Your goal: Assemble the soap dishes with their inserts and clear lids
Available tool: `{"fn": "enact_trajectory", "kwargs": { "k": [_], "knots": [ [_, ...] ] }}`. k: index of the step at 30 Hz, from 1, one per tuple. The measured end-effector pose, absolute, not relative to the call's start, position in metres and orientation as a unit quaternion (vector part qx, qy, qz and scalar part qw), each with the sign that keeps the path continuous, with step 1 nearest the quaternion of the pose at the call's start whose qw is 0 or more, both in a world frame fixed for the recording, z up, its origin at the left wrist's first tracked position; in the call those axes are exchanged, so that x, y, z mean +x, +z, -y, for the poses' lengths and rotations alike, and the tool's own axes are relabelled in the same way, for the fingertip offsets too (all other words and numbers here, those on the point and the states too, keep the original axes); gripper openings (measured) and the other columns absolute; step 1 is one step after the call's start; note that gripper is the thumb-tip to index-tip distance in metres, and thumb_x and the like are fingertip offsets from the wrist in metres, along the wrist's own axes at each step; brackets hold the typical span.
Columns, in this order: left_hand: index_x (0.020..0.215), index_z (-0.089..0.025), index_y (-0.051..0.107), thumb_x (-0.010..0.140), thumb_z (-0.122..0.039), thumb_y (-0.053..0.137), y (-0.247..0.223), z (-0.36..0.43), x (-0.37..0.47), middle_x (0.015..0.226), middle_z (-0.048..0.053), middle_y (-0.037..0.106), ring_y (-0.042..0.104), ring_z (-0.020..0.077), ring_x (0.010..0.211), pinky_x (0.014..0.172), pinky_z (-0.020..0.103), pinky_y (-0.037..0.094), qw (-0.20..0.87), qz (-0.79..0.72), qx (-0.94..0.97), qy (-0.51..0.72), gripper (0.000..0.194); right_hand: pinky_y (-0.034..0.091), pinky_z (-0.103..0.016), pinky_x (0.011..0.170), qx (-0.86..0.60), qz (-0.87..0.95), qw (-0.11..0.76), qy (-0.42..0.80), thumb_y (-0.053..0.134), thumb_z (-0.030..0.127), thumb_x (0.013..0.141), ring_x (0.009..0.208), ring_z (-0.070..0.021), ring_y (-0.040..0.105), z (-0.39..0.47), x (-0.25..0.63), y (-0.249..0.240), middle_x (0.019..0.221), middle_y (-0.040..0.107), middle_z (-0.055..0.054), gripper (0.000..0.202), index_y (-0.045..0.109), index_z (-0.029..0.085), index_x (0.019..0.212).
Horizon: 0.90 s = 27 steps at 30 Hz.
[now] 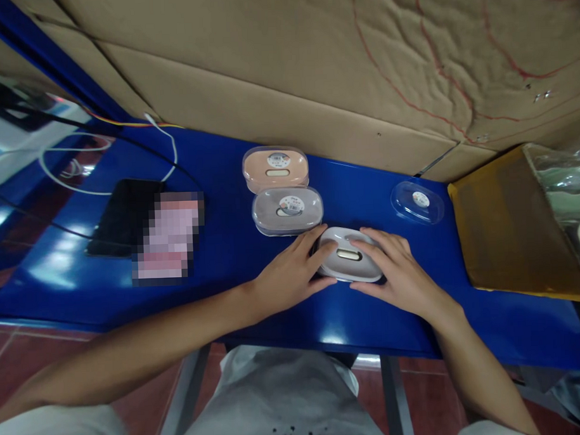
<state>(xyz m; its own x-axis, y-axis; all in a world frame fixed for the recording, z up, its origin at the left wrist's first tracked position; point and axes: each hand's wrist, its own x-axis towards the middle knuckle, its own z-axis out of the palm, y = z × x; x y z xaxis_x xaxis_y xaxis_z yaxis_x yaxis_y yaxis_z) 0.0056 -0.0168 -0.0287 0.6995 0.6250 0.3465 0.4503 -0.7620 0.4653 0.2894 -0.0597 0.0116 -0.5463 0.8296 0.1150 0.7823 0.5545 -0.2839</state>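
So we've got a shiny blue counter [222, 182] with brown cardboard sheeting [266, 66] standing behind it. Next size down, a cardboard box [499, 223] sits towards the right end and a black slab [119, 217] lies off left, tablet maybe. Then our left hand [287, 275] and right hand [406, 277], each with a narrow grip. Past the left one there's a clear-topped peach case [255, 174], a grey case [266, 212] in front of it, and a loose clear lid [404, 204] near the box. What we're holding is the pale grey dish [351, 270], right between both grips: long axis left to right, right end slightly closer to us, one hand per end, so neither's nearer. Smallest is the cream bar [348, 255] in its middle
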Motion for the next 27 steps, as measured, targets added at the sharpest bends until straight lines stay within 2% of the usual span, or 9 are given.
{"fn": "enact_trajectory", "kwargs": {
  "k": [7, 14, 22, 27],
  "knots": [
    [0.152, -0.014, 0.05, 0.106, -0.04, 0.069, -0.0267, 0.013, 0.0035, 0.168, 0.032, 0.039, 0.044, 0.0438, 0.158, 0.12, 0.064, 0.052, 0.14, -0.261, 0.927, 0.232, 0.056, 0.045, -0.06, 0.12, -0.469, 0.869, 0.113, 0.11, 0.069, 0.054, 0.103, 0.153, -0.0385, 0.047, 0.0587, 0.2891, 0.0132, 0.167, 0.048, -0.016, 0.072, 0.043, 0.03, 0.165],
    [0.155, -0.014, 0.049, 0.104, -0.045, 0.07, -0.0262, 0.0112, 0.0028, 0.169, 0.031, 0.041, 0.048, 0.0419, 0.156, 0.122, 0.059, 0.052, 0.101, -0.26, 0.935, 0.219, 0.063, 0.043, -0.061, 0.121, -0.459, 0.877, 0.112, 0.089, 0.068, 0.051, 0.104, 0.153, -0.0378, 0.048, 0.059, 0.2881, 0.0144, 0.167, 0.049, -0.018, 0.068, 0.043, 0.028, 0.164],
    [0.156, -0.016, 0.049, 0.105, -0.042, 0.07, -0.027, 0.0102, 0.0022, 0.171, 0.03, 0.038, 0.047, 0.043, 0.156, 0.121, 0.06, 0.053, 0.11, -0.265, 0.932, 0.222, 0.061, 0.043, -0.066, 0.12, -0.452, 0.884, 0.096, 0.077, 0.064, 0.045, 0.106, 0.159, -0.0409, 0.04, 0.0586, 0.2846, 0.0112, 0.175, 0.038, -0.019, 0.064, 0.042, 0.029, 0.164],
    [0.159, -0.021, 0.047, 0.103, -0.035, 0.073, -0.025, 0.0107, 0.0028, 0.173, 0.026, 0.037, 0.047, 0.042, 0.157, 0.12, 0.059, 0.054, 0.123, -0.272, 0.928, 0.223, 0.063, 0.043, -0.069, 0.119, -0.451, 0.885, 0.092, 0.073, 0.063, 0.042, 0.106, 0.16, -0.043, 0.039, 0.0583, 0.2827, 0.0074, 0.177, 0.034, -0.019, 0.063, 0.042, 0.03, 0.164]
  ]
}}
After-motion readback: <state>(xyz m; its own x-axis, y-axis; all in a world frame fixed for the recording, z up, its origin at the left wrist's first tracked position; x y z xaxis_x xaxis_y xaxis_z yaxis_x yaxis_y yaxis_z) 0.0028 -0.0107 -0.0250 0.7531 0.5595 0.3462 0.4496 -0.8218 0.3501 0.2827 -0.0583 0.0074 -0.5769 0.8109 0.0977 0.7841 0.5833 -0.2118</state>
